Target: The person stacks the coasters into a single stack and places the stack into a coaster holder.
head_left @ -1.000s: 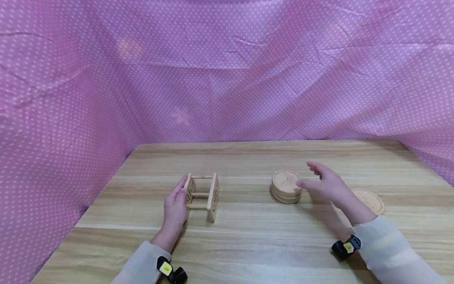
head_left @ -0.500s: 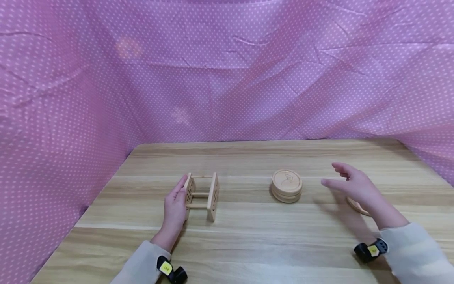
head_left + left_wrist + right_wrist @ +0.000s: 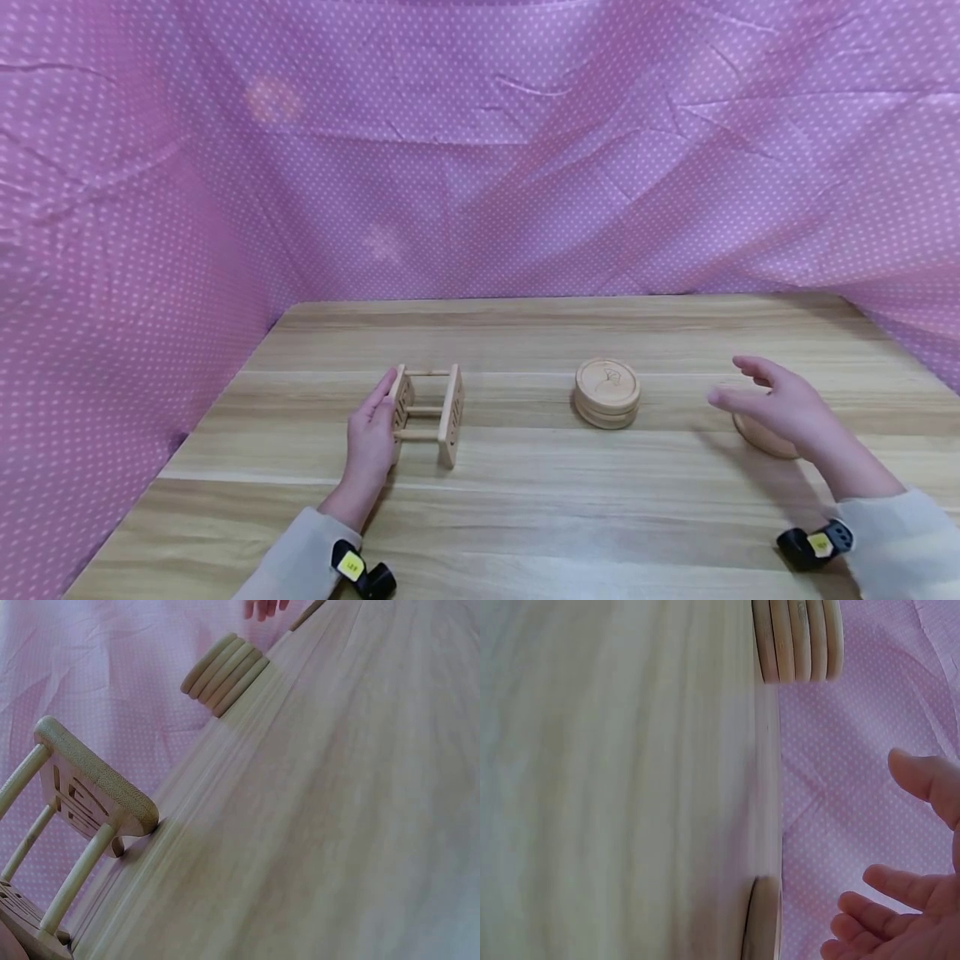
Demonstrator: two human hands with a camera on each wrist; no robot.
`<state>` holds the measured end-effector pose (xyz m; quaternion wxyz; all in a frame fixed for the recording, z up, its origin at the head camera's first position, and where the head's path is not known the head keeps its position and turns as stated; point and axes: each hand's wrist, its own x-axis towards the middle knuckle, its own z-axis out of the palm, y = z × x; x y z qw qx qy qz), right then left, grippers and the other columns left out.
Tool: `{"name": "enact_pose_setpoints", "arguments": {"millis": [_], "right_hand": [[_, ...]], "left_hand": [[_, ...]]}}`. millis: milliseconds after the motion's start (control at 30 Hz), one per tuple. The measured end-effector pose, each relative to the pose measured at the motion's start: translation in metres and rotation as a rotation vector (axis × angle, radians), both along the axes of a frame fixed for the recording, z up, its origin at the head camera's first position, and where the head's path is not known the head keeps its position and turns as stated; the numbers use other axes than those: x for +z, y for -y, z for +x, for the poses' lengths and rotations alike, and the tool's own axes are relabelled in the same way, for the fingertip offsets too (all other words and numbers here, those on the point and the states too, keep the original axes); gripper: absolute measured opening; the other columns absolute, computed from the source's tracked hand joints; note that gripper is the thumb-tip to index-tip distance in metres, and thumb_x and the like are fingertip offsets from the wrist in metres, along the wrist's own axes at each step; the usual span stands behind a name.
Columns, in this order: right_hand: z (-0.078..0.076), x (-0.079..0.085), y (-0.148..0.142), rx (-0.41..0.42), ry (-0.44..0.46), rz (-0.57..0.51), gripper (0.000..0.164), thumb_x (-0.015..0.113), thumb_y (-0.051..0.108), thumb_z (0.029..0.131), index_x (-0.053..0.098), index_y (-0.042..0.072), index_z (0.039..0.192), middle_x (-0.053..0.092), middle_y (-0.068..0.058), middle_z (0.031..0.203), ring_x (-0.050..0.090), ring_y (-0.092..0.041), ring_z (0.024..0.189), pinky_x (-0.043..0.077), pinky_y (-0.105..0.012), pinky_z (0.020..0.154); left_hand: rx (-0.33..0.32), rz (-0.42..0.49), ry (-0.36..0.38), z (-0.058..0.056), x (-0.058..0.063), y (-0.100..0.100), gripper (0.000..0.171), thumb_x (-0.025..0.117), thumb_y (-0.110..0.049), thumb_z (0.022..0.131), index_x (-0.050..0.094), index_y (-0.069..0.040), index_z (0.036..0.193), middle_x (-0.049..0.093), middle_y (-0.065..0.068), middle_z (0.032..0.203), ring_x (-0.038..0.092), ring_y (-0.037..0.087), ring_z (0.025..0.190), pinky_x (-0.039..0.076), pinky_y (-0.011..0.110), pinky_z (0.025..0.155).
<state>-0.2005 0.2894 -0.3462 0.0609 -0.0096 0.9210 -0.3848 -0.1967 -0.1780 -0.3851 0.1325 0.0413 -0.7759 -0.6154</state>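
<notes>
A small wooden coaster rack (image 3: pixel 447 417) stands on the left half of the table, with two slotted side panels joined by round rods. My left hand (image 3: pixel 370 435) rests along the outside of its left panel, fingers extended; the lower fingers are hidden. Right of the rack sits a neat stack of several round wooden coasters (image 3: pixel 607 392), the top one engraved. My right hand (image 3: pixel 787 410) hovers at the right, thumb and fingers spread, holding nothing. Behind and below it lies another wooden coaster (image 3: pixel 765 437), partly covered in the head view; its edge shows in the right wrist view.
The light wood-grain table (image 3: pixel 525 500) ends in a straight back edge. A pink polka-dot cloth (image 3: pixel 480 167) hangs behind it and along both sides. Each wrist carries a small black camera on a strap, with the right camera (image 3: pixel 806 548) low over the table.
My right hand has moved right, away from the coaster stack, and now hovers over the separate coaster. The left hand, the rack and the stack have stayed put.
</notes>
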Motion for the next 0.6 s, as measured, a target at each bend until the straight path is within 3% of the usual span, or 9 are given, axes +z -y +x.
{"name": "enact_pose_setpoints", "arguments": {"millis": [600], "right_hand": [[0.009,-0.011,-0.030,0.011,0.087,-0.028,0.089,0.064,0.036,0.086,0.012,-0.006,0.144,0.005,-0.045,0.139,0.006,-0.064,0.124,0.017,-0.073,0.094]], "left_hand": [[0.000,-0.010,0.008,-0.001,0.004,0.002,0.042,0.034,-0.009,0.098,0.042,-0.011,0.139,0.036,0.005,0.145,0.030,0.022,0.135,0.023,0.037,0.112]]}}
